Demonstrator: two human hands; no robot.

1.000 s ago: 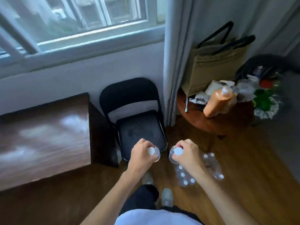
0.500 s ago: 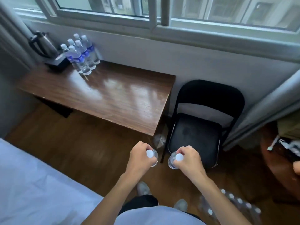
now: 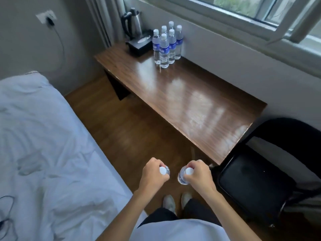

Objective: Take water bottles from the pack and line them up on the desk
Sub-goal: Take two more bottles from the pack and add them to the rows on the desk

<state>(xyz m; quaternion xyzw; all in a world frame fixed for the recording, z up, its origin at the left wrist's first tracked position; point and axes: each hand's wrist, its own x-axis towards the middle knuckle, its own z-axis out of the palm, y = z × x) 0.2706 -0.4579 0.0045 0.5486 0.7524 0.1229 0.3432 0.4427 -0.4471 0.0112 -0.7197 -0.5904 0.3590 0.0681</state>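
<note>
My left hand [image 3: 152, 176] grips a clear water bottle [image 3: 164, 170] by its neck, the white cap pointing up at me. A second water bottle [image 3: 184, 175] hangs the same way from my right hand [image 3: 199, 175]. Both hands are low over the wooden floor, short of the near end of the brown desk [image 3: 187, 103]. Several blue-labelled bottles [image 3: 166, 46] stand upright in two short rows at the desk's far end by the wall. The pack is out of view.
A black kettle [image 3: 132, 23] and a black tissue box [image 3: 139, 46] sit beyond the bottles. A black folding chair [image 3: 260, 180] stands right of the desk. A bed with white sheets [image 3: 43, 153] fills the left. My shoes [image 3: 177, 200] are on the floor below.
The view has swung left from the chair and pack to the desk and bed. Both hands still hold their bottles in the same pose.
</note>
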